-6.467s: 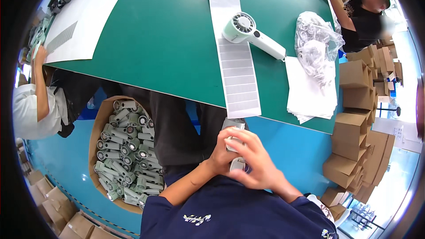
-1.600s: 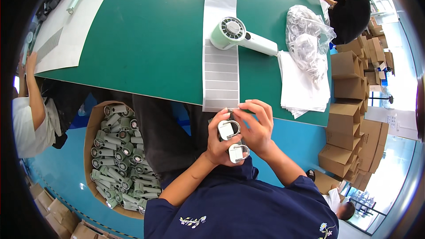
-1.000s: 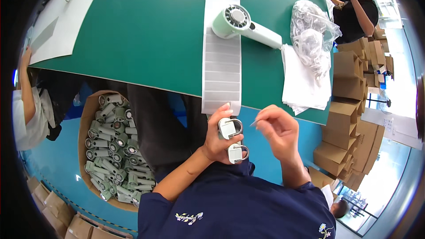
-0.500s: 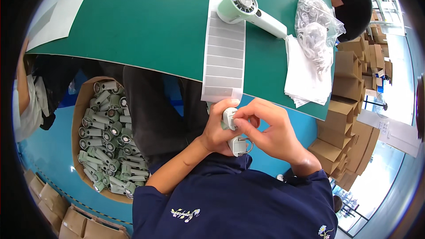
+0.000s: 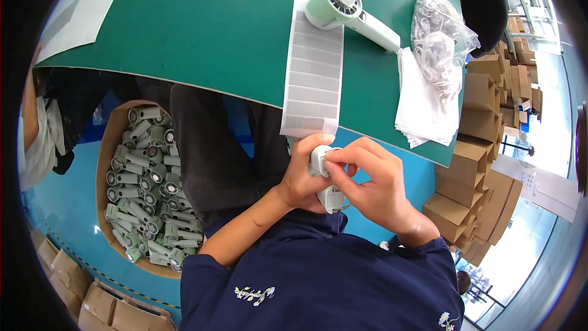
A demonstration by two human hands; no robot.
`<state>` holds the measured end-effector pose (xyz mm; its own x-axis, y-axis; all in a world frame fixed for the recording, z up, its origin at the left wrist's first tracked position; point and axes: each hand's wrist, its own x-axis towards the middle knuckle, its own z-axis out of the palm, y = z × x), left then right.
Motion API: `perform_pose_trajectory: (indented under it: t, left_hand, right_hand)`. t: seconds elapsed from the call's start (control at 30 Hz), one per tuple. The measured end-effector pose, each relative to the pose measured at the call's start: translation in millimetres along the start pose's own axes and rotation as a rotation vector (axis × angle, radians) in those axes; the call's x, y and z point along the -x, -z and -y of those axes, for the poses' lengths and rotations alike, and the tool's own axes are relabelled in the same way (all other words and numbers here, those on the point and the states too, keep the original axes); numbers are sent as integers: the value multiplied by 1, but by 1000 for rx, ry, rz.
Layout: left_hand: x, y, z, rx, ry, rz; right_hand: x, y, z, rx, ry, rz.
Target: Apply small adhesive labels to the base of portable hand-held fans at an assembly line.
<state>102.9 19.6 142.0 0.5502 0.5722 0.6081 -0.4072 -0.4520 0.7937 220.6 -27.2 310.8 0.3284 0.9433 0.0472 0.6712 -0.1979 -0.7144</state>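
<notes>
My left hand (image 5: 301,175) is closed around two pale green-white pieces, which resemble the handle ends of handheld fans. The upper piece (image 5: 319,160) shows between my hands, just below the table edge. On the lower piece (image 5: 331,198) there is a thin loop at its right side. The rest of both is hidden in my left palm. My right hand (image 5: 373,175) has its thumb and index finger pinched at the end of the upper piece; what they grip is too small to make out. Beyond my hands, a pale green handheld fan (image 5: 378,32) lies on the table.
A grey label strip (image 5: 313,79) hangs over the edge of the green table (image 5: 202,30). White papers (image 5: 422,110) lie under a clear bag of white cords (image 5: 438,49). A carton (image 5: 105,147) full of fans stands at left. Cardboard boxes (image 5: 456,211) are stacked at right; a person (image 5: 484,9) is behind.
The loop at the lower piece has swung down and lies closer to it. My right fingertips remain pinched at the upper piece, with only a slight shift. The view has moved a little.
</notes>
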Motion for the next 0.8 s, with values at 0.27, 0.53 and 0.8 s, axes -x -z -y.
perform_pose_trajectory:
  t: [0.27, 0.53, 0.8]
  left_hand:
    - [-9, 2, -5, -35, -10, -1]
    - [-9, 2, -5, -32, -16, -6]
    - [-5, 5, -3, -5, -9, -6]
  right_hand:
    - [2, -3, 4, 229, 118, -75]
    - [3, -7, 12, 283, 8, -54]
    - [1, 29, -4, -630, -265, -235]
